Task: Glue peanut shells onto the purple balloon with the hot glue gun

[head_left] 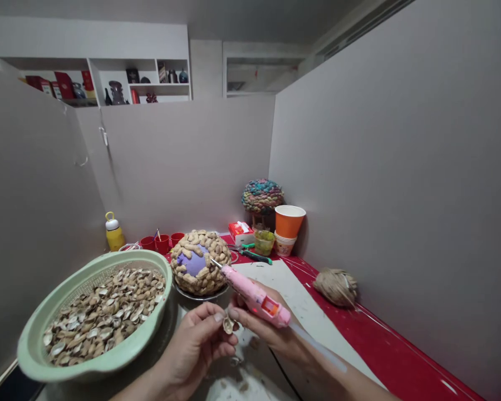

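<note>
**Shell (227,325) pinched, glue gun (250,289) held**

From my head view, my left fingers (214,321) are closed on the shell, low in front of me. My right fingers (241,317) meet it while that hand grips the pink glue gun, nozzle toward the ball (219,250). The ball, peanut-covered around a purple patch, sits just beyond my hands. Left of it, the green basket (30,340) of shells stands on the counter (384,345).

The pink gun (254,294) slants toward the purple, mostly peanut-covered ball (202,263). The shell (228,325), hollow side showing, is beside it.
</note>
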`<state>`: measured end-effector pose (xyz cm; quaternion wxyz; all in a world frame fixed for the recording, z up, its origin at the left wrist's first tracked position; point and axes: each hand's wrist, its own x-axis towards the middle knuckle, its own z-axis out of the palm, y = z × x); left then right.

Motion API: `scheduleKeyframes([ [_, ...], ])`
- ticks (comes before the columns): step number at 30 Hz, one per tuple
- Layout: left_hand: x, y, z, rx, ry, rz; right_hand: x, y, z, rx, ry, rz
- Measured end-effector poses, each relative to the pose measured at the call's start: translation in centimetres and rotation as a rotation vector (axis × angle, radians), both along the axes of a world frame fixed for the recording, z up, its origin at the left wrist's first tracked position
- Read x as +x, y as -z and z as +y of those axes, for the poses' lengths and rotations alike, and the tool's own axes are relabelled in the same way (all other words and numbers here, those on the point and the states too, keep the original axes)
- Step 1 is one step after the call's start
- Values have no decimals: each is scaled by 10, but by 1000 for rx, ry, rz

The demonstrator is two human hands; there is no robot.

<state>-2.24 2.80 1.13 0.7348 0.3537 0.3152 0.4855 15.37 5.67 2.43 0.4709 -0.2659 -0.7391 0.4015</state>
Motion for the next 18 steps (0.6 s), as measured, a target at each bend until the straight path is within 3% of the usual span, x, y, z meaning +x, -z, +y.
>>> scheduleKeyframes([
  [11,-3,0,-2,-56,122,-136,-2,-10,-7,-139,-117,105],
  [18,-4,0,-2,-48,176,-139,0,-4,-3,-133,-150,141],
])
